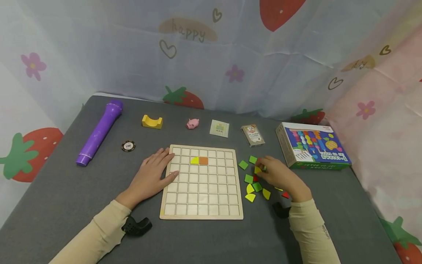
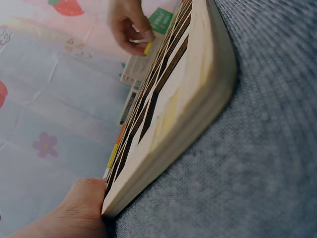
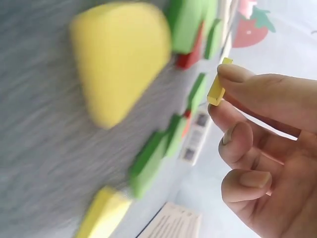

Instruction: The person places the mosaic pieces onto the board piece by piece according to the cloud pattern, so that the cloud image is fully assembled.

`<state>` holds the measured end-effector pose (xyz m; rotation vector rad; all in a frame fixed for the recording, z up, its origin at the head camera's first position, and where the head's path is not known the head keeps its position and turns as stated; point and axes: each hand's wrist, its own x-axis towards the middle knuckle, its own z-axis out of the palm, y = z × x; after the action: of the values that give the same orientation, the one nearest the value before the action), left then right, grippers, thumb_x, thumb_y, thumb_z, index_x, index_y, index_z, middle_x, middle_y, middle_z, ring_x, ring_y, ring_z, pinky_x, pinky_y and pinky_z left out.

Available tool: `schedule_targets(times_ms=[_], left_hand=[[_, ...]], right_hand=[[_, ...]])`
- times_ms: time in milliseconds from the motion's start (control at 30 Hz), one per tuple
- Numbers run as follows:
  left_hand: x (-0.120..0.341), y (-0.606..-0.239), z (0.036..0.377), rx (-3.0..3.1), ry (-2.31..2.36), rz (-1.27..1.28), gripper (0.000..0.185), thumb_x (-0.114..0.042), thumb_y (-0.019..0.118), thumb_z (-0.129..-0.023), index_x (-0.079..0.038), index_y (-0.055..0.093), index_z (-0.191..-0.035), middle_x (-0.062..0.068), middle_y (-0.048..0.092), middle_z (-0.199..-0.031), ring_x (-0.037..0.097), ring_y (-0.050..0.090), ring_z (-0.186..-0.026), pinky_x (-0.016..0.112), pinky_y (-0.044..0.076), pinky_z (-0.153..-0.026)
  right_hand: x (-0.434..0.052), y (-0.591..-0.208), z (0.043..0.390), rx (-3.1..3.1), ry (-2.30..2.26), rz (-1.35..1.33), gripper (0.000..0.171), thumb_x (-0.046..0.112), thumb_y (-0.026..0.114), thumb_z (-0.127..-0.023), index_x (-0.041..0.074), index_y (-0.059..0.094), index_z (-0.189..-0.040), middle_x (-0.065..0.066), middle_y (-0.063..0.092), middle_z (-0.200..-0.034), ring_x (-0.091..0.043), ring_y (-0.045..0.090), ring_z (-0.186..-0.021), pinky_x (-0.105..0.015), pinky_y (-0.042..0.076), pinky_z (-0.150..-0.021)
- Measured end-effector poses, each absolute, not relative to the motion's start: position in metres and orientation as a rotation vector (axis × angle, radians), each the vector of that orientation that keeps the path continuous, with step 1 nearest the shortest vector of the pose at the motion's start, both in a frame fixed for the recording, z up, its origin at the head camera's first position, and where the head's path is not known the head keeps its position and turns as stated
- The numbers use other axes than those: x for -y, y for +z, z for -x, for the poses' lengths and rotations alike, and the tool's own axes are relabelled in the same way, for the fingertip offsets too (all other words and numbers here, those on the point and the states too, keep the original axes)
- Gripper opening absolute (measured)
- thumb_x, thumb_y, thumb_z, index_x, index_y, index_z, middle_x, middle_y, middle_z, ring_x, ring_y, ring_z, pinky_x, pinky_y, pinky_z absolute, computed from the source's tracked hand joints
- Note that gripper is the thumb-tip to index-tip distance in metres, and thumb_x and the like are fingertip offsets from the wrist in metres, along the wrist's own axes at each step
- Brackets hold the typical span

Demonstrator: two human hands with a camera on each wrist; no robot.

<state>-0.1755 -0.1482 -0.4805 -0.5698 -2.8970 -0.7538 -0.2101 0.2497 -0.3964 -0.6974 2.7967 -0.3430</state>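
Where fingers [image 3: 233, 74] pinch: yellow tile [image 3: 218, 85].

Open counter [image 1: 82, 198] left of grid board [image 1: 202, 182] below purple tube [image 1: 99, 132] and poker chip [image 1: 128, 146]; bare strip also along near edge. Board's left edge blocked by left hand [image 1: 153, 174]. Right of board, passage crowded by loose tiles [image 1: 250, 187] (green, yellow, red) with right hand [image 1: 280, 176] over them. Game box [image 1: 311, 146] walls off far right. Back row occupied, gaps between: yellow block [image 1: 152, 121], pink pig [image 1: 192, 123], card [image 1: 219, 128], card deck [image 1: 252, 135]. Curtain [image 1: 211, 55] closes rear and sides.
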Motion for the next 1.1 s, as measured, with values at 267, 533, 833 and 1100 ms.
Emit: schedule_targets(times_ms=[267, 533, 833, 1100], left_hand=[[0.149, -0.481, 0.175, 2.902, -0.768, 0.562, 0.069, -0.050, 0.053, -0.094, -0.007, 0.038, -0.147, 0.016, 0.029, -0.155, 0.033, 0.021, -0.145, 0.056, 0.021, -0.110], [0.149, -0.480, 0.175, 2.891, -0.772, 0.573, 0.068, -0.049, 0.053, -0.094, -0.007, 0.039, -0.146, 0.016, 0.030, -0.155, 0.033, 0.022, -0.144, 0.056, 0.021, -0.110], [0.149, -0.481, 0.175, 2.899, -0.758, 0.574, 0.068, -0.050, 0.052, -0.095, -0.008, 0.039, -0.147, 0.015, 0.029, -0.155, 0.033, 0.021, -0.145, 0.056, 0.021, -0.111], [0.148, -0.478, 0.174, 2.905, -0.763, 0.568, 0.068, -0.048, 0.053, -0.095, -0.007, 0.038, -0.147, 0.015, 0.029, -0.155, 0.033, 0.021, -0.145, 0.056, 0.021, -0.111]], right_hand=[[-0.213, -0.387, 0.221, -2.776, -0.339, 0.790, 0.028, 0.013, 0.066, -0.091, 0.003, 0.062, -0.117, -0.009, 0.060, -0.105, -0.023, 0.059, -0.095, -0.040, 0.051, -0.082], [-0.167, -0.385, 0.233, -2.695, -0.346, 0.857, 0.029, 0.012, 0.064, -0.092, 0.002, 0.062, -0.119, -0.009, 0.061, -0.108, -0.022, 0.059, -0.097, -0.037, 0.051, -0.082], [-0.137, -0.394, 0.246, -2.639, -0.320, 0.921, 0.026, 0.015, 0.063, -0.093, 0.006, 0.063, -0.117, -0.006, 0.060, -0.110, -0.020, 0.058, -0.100, -0.035, 0.049, -0.087], [-0.126, -0.398, 0.248, -2.623, -0.345, 0.891, 0.023, 0.013, 0.061, -0.094, 0.008, 0.064, -0.116, -0.005, 0.060, -0.110, -0.018, 0.057, -0.099, -0.034, 0.049, -0.087]])
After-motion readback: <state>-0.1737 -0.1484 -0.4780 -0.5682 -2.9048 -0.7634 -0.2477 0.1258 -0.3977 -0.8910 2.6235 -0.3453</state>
